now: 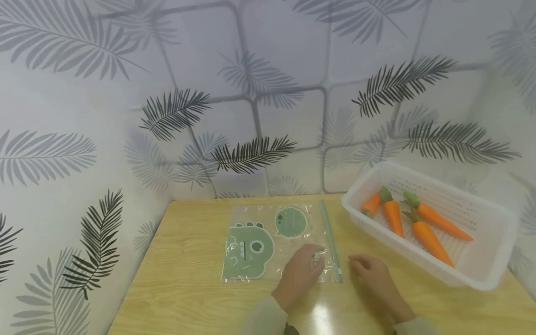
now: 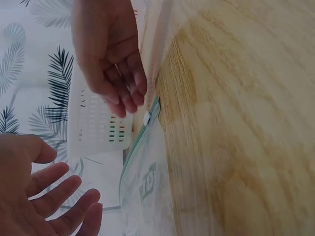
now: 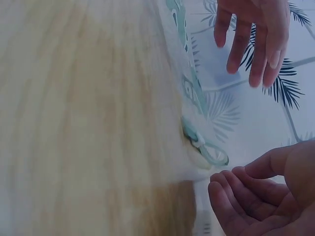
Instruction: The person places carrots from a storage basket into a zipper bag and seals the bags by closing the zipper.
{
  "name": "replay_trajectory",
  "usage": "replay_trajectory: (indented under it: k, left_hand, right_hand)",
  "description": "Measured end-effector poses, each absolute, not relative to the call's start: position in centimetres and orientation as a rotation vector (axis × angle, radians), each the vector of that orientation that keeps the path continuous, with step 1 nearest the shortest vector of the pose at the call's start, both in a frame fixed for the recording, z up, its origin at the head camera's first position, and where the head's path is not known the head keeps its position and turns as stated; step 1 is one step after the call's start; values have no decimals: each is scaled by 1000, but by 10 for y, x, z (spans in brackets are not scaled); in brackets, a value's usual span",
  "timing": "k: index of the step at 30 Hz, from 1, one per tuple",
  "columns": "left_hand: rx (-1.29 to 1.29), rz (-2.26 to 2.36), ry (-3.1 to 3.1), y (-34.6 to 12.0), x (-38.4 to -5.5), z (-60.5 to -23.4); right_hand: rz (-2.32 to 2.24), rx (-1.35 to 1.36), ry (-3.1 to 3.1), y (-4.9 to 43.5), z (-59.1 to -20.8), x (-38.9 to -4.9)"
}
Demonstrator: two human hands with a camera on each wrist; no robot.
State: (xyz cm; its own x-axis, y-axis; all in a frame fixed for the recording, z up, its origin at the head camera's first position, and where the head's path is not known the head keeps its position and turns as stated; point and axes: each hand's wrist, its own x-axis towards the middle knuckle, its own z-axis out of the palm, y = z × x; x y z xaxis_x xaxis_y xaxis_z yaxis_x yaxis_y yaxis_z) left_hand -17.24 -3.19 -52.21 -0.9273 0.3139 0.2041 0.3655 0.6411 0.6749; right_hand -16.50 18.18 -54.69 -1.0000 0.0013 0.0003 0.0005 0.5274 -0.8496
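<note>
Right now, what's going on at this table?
A person has both hands at the near end of a clear zip bag with a green dinosaur print, lying flat on the wooden table. The left hand hovers over the bag's corner; the right hand sits just beside the slider, gripping nothing. Four toy carrots lie in the white basket.
</note>
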Motion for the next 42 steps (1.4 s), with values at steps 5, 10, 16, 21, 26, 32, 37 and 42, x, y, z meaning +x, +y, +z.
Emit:
replay_trajectory:
  k: [5,10,16,21,26,32,37,42]
  left_hand:
    - [-502,-1191,-2796,-23,-179,-526]
    - [-455,-1248,-2821,-19,-181,-535]
    - [-446,-1299,-2814,-15,-188,-540]
    - [-377,-1298,-2825,-8,-198,-538]
    - [-346,-1313,-2838,-2,-210,-542]
    - [-298,-1291,-2860,5,-222,-550]
    - [-259,-1291,-2853,9,-228,-552]
    - [-181,-1376,-2855,11,-229,-550]
  right_hand:
    - [1518,26,-2713,174,-547,-169]
    - [1584,26,-2709,166,-550,-173]
    - [1554,5,-2729,160,-551,-181]
    - [1536,-14,-2725,156,-550,-192]
    - [1545,-55,-2700,150,-547,-198]
    - [1576,-84,-2723,147,-546,-200]
    - [1622,-87,-2736,146,-546,-203]
    - [1623,-87,-2754,144,-547,-206]
